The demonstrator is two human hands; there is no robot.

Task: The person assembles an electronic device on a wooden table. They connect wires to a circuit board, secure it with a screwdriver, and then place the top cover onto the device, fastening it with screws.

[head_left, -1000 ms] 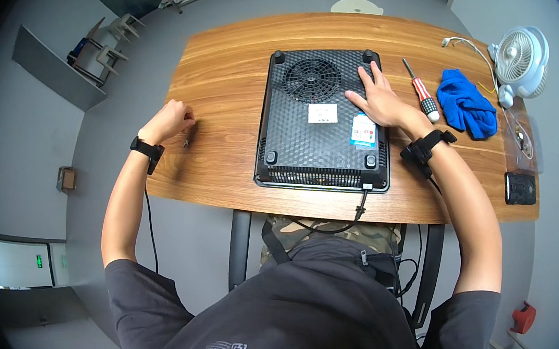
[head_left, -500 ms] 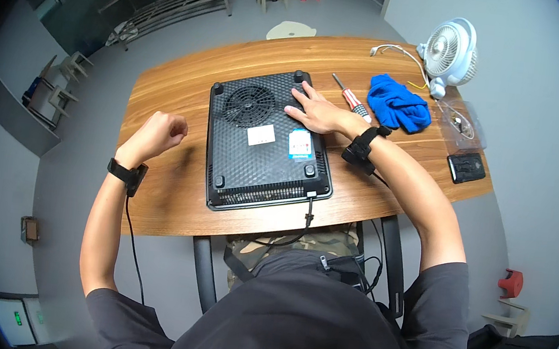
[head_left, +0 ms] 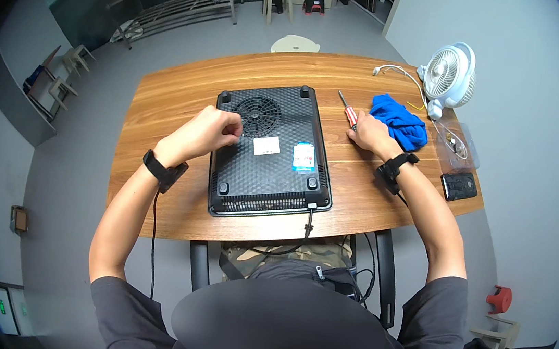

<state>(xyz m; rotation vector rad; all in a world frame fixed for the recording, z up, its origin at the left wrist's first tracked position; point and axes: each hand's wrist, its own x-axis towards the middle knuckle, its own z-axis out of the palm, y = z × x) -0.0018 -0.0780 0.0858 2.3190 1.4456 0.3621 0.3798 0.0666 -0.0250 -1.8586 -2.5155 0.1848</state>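
An induction cooker (head_left: pixel 262 176) lies upside down on the wooden table, showing its black textured underside with a round fan grille, stubby feet and two labels. Over its left edge, beside the grille, my left hand (head_left: pixel 199 139) is closed with the fingertips pressed together; whatever they hold, if anything, cannot be made out. To the right of the cooker my right hand (head_left: pixel 373 135) is closed around the handle of a screwdriver (head_left: pixel 350 116). Its red-and-white grip and metal shaft point away from me, and the handle's rear end is hidden by my hand.
A blue cloth (head_left: pixel 402 123) lies just right of my right hand. Beyond it stand a white fan (head_left: pixel 448 76) with its cord, a clear plastic tray (head_left: pixel 458 145) of small parts and a black box-shaped item (head_left: pixel 459 186). The cooker's power cord (head_left: pixel 309 223) drops over the near table edge.
My right hand has left the cooker's underside and moved right onto the screwdriver. My left hand has come from beside the cooker to above its left edge.
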